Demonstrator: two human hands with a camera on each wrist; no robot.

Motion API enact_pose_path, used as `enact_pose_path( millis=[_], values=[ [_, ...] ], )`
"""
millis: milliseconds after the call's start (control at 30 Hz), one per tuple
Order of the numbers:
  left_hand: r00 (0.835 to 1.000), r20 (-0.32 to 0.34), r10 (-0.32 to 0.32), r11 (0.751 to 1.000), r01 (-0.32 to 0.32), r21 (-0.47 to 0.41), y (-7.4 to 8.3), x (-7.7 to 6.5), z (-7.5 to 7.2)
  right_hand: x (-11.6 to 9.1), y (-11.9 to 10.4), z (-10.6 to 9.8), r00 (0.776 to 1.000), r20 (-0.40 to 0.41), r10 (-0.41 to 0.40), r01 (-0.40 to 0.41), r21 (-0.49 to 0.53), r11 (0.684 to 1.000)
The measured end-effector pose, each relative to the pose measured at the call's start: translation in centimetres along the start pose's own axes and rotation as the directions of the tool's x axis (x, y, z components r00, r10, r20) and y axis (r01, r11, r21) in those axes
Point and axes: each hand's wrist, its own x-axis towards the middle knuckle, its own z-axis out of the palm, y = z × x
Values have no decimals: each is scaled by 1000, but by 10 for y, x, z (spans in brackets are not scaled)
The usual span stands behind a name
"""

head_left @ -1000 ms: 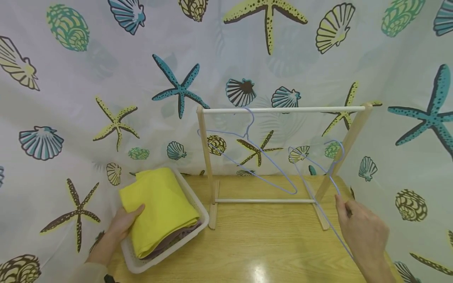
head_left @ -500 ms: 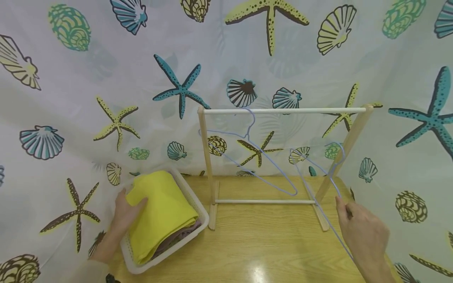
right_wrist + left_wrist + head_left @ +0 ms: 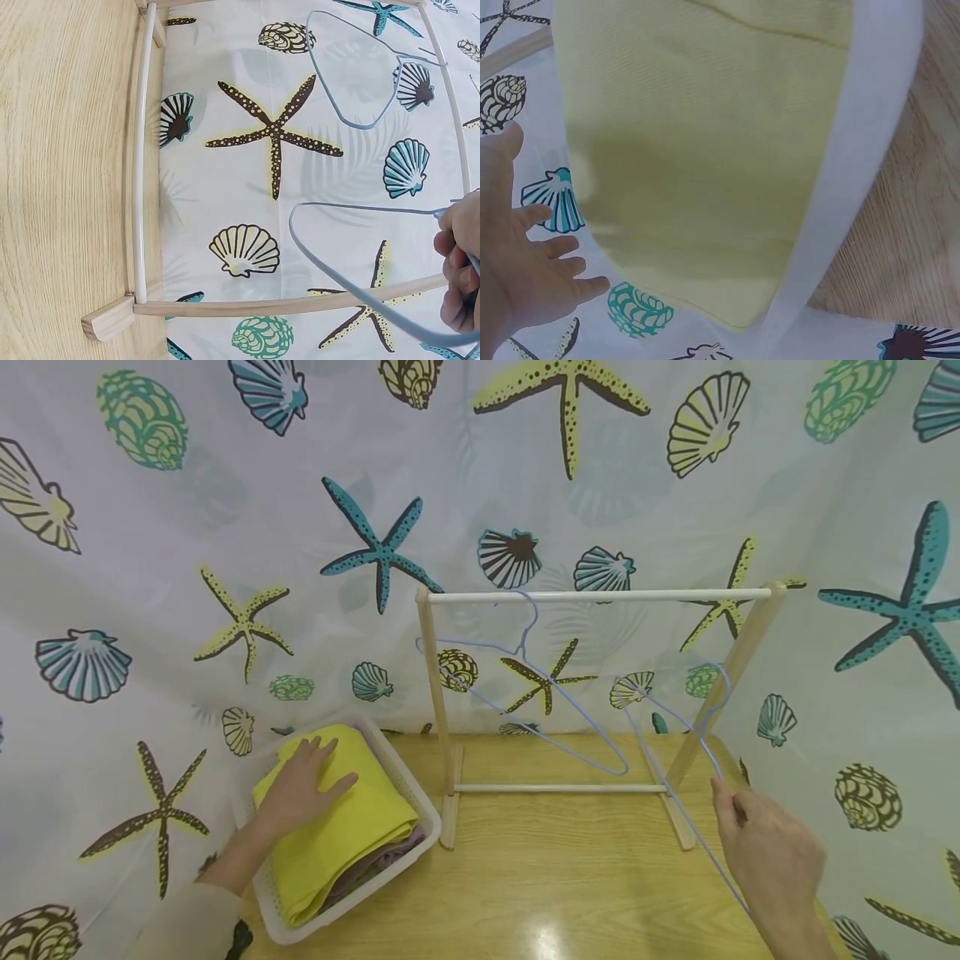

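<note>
My left hand (image 3: 303,792), fingers spread, is over the folded yellow cloth (image 3: 367,802) lying on top in a white basket (image 3: 429,831). In the left wrist view, the left hand (image 3: 532,274) appears beside the cloth with its fingers apart. Darker purplish cloth (image 3: 378,860) shows beneath the yellow one. My right hand (image 3: 772,852) grips a blue-violet wire clothes hanger (image 3: 705,743) by one shoulder, its hook pointing up. Seen from the right wrist, curled fingers (image 3: 457,281) close round the hanger near its neck.
A wooden rack with a white top bar (image 3: 637,596) stands at the back of the wood-grain table (image 3: 555,877). Another wire hanger (image 3: 626,768) hangs from that bar, towards the left. Fabric printed with shells and starfish (image 3: 450,460) surrounds the table on the back and sides.
My left hand has moved from the cloth's left edge up and right, over the top of the yellow cloth, its fingers spreading. The right hand and its hanger have stayed put.
</note>
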Motion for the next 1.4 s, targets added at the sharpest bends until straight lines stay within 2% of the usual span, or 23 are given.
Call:
enact_pose_path(
  millis=[167,300,600,1000,1233,1400],
  values=[
    [998,10,66,982,-66,176,1,-4,17,-1,0,1,1000,9,10,-10,-5,1000],
    [996,19,86,967,-88,239,-3,-6,29,-1,1,3,1000,14,3,-3,-9,1000],
    [997,72,42,979,-56,198,-5,-12,42,-6,-3,7,1000,20,-22,21,15,1000],
    [993,115,20,968,-48,246,-11,-9,60,-7,-5,8,999,22,-33,32,21,999],
    [996,87,30,955,-54,293,-10,-10,78,-7,-3,9,999,33,-9,8,21,1000],
    [995,90,31,954,-56,296,-8,-10,87,-7,-5,9,999,44,3,-4,14,1000]
  ],
)
